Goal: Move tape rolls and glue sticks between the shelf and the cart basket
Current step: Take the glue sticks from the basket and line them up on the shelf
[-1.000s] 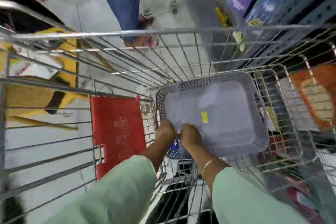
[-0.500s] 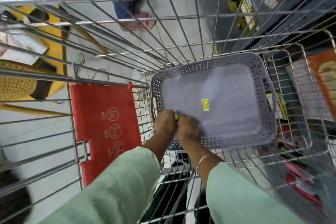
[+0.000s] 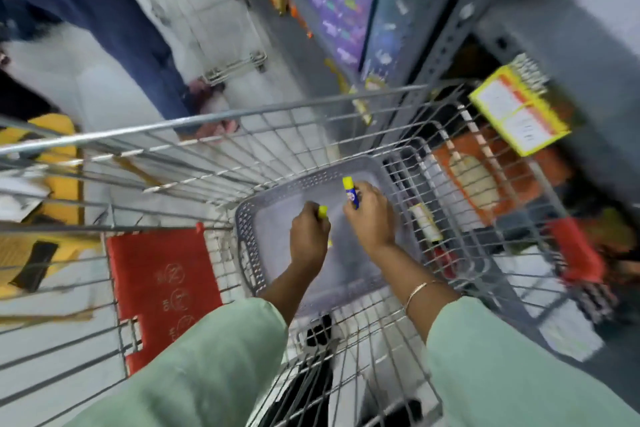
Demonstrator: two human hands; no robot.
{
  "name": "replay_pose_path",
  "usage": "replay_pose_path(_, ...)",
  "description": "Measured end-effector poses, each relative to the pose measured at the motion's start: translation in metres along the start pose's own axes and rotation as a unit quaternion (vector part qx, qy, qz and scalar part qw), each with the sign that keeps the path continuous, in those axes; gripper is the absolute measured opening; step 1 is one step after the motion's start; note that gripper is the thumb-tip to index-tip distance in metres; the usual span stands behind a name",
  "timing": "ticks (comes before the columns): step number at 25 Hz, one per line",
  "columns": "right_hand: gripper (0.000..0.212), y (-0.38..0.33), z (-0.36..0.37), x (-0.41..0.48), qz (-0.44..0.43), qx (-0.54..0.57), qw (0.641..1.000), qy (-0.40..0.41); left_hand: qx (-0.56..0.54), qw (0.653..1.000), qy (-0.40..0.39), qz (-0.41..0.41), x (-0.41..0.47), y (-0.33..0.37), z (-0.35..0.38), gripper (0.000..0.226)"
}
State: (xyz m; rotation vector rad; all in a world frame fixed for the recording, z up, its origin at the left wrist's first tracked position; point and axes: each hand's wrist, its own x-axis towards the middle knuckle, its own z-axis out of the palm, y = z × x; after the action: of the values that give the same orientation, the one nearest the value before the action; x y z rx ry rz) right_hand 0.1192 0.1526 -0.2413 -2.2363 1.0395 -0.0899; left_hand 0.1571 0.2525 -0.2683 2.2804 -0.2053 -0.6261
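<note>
A grey perforated plastic basket (image 3: 247, 232) sits inside the wire cart (image 3: 207, 121). Above the basket, my right hand (image 3: 372, 218) grips a glue stick (image 3: 349, 191) with a blue body and yellow cap, held upright. My left hand (image 3: 309, 236) is closed around a second glue stick (image 3: 322, 211); only its yellow cap shows above my fingers. Both hands hover over the middle of the basket, close together but apart. The grey metal shelf (image 3: 446, 35) rises at the right of the cart.
A red child-seat flap (image 3: 162, 288) hangs on the cart's left side. A yellow box (image 3: 517, 107) sticks out from the shelf at the right. A person in blue trousers (image 3: 138, 28) stands beyond the cart. Yellow furniture (image 3: 55, 163) is at the left.
My hands have lifted from the basket's near edge to above its middle, each now showing a glue stick. The view has swung toward the shelf on the right.
</note>
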Motion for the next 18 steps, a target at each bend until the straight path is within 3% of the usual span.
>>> replay_pose_path(3,0.016,-0.005,-0.105,0.0,-0.018,0.075,0.984,0.159,-0.124,0.985,0.033,0.116,-0.017,0.099,0.009,0.012)
replay_pose_path(6,0.017,0.014,-0.218,-0.025,-0.034,0.112,0.943,0.313,-0.205,0.957,0.022,0.203,-0.062,0.199,0.028,0.005)
replay_pose_path(9,0.02,0.055,-0.326,-0.076,-0.012,0.14,0.896,0.42,-0.243,0.918,-0.034,0.31,-0.133,0.285,0.061,0.008)
replay_pose_path(13,0.016,0.128,-0.436,-0.155,0.031,0.101,0.845,0.524,-0.234,0.871,-0.096,0.421,-0.231,0.362,0.12,0.007)
replay_pose_path(18,0.016,0.251,-0.529,-0.296,0.162,0.021,0.78,0.604,-0.155,0.82,-0.226,0.503,-0.38,0.408,0.214,0.012)
